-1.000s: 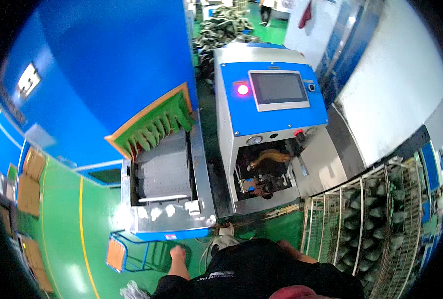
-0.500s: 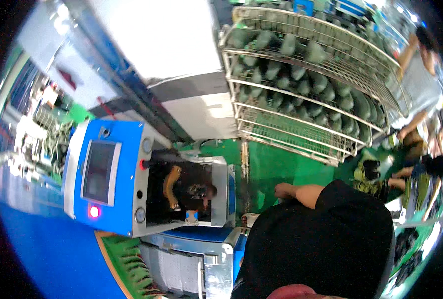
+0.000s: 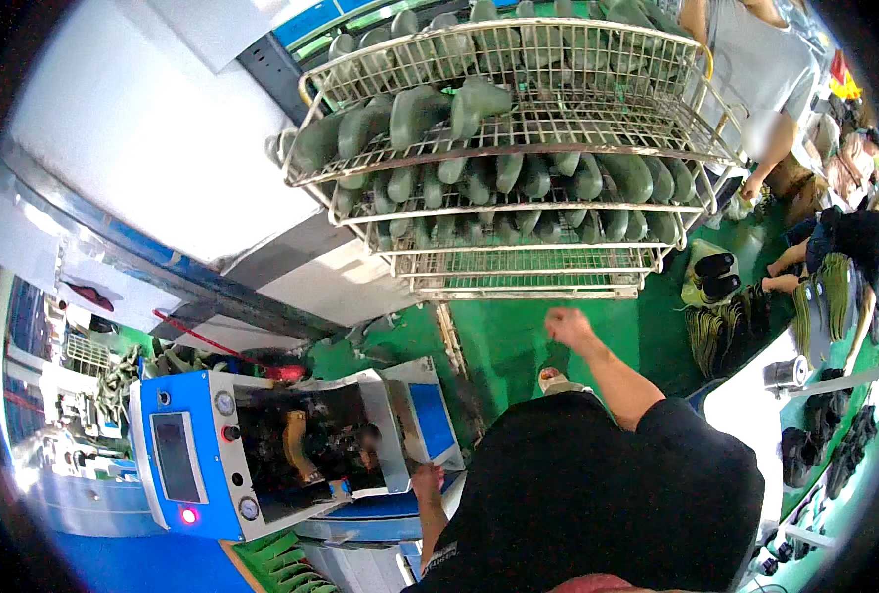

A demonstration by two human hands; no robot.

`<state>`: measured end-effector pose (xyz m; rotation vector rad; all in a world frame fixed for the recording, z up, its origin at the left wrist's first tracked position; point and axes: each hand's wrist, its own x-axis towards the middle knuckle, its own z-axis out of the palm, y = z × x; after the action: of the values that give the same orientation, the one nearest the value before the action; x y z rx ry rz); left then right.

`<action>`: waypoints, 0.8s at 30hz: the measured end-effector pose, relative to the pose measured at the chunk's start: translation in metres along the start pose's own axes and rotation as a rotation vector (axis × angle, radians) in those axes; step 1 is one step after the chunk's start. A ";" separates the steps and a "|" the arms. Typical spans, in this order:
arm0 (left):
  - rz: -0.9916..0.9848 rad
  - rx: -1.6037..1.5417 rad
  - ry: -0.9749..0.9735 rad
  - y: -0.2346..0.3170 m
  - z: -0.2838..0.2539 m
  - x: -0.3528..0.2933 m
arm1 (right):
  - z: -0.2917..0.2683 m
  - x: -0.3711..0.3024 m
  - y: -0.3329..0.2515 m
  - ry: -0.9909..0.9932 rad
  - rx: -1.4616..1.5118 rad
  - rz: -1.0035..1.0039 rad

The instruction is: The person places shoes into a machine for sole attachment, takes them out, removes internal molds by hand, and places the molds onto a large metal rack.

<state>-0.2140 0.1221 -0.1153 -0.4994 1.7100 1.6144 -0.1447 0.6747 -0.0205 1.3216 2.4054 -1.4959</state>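
My right hand (image 3: 566, 324) hangs over the green floor in front of the rack, its fingers curled in, with nothing seen in them. Down by the outer corner of a blue and grey machine (image 3: 218, 450) is my left hand (image 3: 427, 481); its fingers are too small and unclear to make out. A curved tan part (image 3: 298, 447) sits in the machine's dark opening. Beyond my right hand stands a wire rack (image 3: 528, 295) holding many dull green shoe lasts (image 3: 422, 117) on its upper shelves.
A person in a grey shirt (image 3: 751, 59) stands at the rack's right end. Dark shoes (image 3: 805, 450) and green strips (image 3: 708, 341) lie on the right. White wall panels (image 3: 153, 148) rise at the left, and a blue surface (image 3: 113, 553) lies at the lower left.
My view has turned toward the rack, which now shows larger and nearer the middle. My left hand has come into sight beside the machine. My right forearm reaches farther out.
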 end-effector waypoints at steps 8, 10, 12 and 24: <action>0.143 0.121 -0.025 0.120 0.181 0.001 | -0.262 -0.005 -0.083 1.044 0.167 -0.658; 0.330 0.191 -0.047 0.152 0.226 -0.010 | -0.320 -0.019 -0.100 1.181 0.071 -0.828; 0.364 0.346 -0.082 0.187 0.254 -0.001 | -0.363 -0.031 -0.115 1.322 -0.140 -0.846; 1.146 0.674 0.032 0.405 0.485 -0.077 | -0.388 0.031 -0.057 1.293 -0.372 -0.712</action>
<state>-0.3356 0.6351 0.2423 0.9535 2.5939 1.4882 -0.0493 0.9722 0.2184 1.6883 3.9030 0.1420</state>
